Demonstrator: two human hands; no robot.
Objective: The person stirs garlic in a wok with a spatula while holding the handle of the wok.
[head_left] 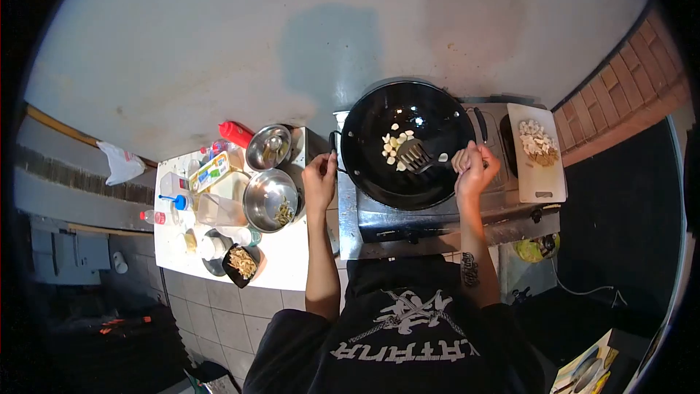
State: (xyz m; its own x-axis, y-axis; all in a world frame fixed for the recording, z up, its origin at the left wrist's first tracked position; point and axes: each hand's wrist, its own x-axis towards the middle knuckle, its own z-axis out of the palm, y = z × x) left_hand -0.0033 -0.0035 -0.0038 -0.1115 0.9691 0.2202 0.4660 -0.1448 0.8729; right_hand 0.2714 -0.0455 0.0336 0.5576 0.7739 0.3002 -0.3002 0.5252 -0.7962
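A large black wok [372, 182] sits on the stove, with pale chopped pieces, possibly garlic, gathered near its middle. My left hand [319, 181] is closed on the wok's left side handle [333, 141]. In my right hand [475, 168], over the wok's right rim, is a dark slotted turner [414, 157]. Its head rests in the wok against the right side of the pale pieces [392, 147]. One piece [443, 157] lies apart, close to my right hand. Most of the turner's handle is hidden by my fingers.
Right of the wok, a white cutting board [543, 182] holds chopped food. On the white table [284, 266] at left stand two metal bowls [255, 208], a red squeeze bottle [235, 133], several containers and a black dish [232, 275] of shredded food. A wall rises behind the stove [386, 226].
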